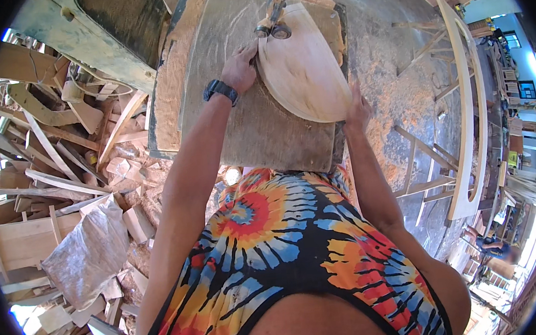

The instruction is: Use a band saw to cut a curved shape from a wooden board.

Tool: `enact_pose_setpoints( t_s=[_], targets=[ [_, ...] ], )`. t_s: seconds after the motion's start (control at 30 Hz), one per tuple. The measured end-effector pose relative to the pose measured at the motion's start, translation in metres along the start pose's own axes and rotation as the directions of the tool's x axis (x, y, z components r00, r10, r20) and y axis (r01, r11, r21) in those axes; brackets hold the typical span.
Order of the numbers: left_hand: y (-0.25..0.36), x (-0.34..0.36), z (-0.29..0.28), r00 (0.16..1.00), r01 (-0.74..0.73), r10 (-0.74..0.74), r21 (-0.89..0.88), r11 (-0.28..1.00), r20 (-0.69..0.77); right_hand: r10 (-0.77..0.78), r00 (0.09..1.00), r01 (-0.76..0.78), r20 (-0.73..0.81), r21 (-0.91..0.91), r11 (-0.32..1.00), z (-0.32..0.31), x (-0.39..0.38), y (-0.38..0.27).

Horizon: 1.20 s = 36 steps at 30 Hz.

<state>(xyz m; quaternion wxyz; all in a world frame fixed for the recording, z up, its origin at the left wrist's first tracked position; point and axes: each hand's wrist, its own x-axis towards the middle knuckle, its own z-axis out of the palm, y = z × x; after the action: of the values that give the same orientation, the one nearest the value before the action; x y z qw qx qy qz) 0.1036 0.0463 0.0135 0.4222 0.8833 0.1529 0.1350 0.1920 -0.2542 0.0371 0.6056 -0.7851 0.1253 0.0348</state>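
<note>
A: Where to find the board (307,70)?

B: Flat on the worn machine table (234,132), with the far end just by two small metal rollers (281,31). Pale wood, half-moon shaped, with the straight side to the right and the rounded side to the left and near.

A: Held how?

B: From both sides. At the rounded edge near the rollers, the left hand (239,71), with a dark watch (220,92) at the wrist and fingers stretched forward. Cannot tell whether closed round any of the edge.

A: And on the right?

B: At the near corner, the right hand (357,109), set against the straight side. Cannot tell how far closed, with fingers partly hidden.

A: Around the table?

B: Just below, a bright tie-dye top (254,231). To the left, a heap of scrap wood (60,162) and a crumpled plastic sheet (88,244). To the right, sawdust (396,116) over grey floor (369,8), then wooden trestles (427,148) beside a long pale frame (465,89).

A: Farther off?

B: Another person (498,248), small and blurred.
</note>
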Motion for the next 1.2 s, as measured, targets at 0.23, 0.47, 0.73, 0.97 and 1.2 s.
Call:
enact_pose_setpoints(
  t_s=[0.23, 0.47, 0.73, 0.97, 1.2],
  targets=[
    [-0.004, 0.003, -0.002, 0.997, -0.071, 0.072, -0.044, 0.996, 0.012, 0.002, 0.999, -0.006, 0.049, 0.079, 0.997, -0.001, -0.007, -0.001],
    [-0.008, 0.010, -0.004, 0.997, -0.066, 0.068, -0.057, 0.996, 0.040, -0.005, 1.000, 0.006, 0.012, -0.058, 0.998, -0.003, 0.000, 0.012],
    [-0.005, 0.013, -0.006, 0.996, -0.089, 0.089, -0.050, 0.995, 0.003, -0.052, 0.998, 0.057, 0.036, -0.153, 0.987, -0.005, -0.009, 0.011],
    [-0.016, 0.019, -0.005, 0.999, -0.007, 0.008, -0.017, 1.000, 0.046, -0.046, 0.998, 0.051, 0.047, -0.118, 0.992, 0.000, -0.018, 0.012],
    [-0.010, 0.021, -0.006, 0.998, -0.014, 0.016, -0.036, 0.999, 0.061, -0.114, 0.985, 0.134, 0.126, -0.165, 0.977, -0.012, -0.017, 0.015]
  ],
)
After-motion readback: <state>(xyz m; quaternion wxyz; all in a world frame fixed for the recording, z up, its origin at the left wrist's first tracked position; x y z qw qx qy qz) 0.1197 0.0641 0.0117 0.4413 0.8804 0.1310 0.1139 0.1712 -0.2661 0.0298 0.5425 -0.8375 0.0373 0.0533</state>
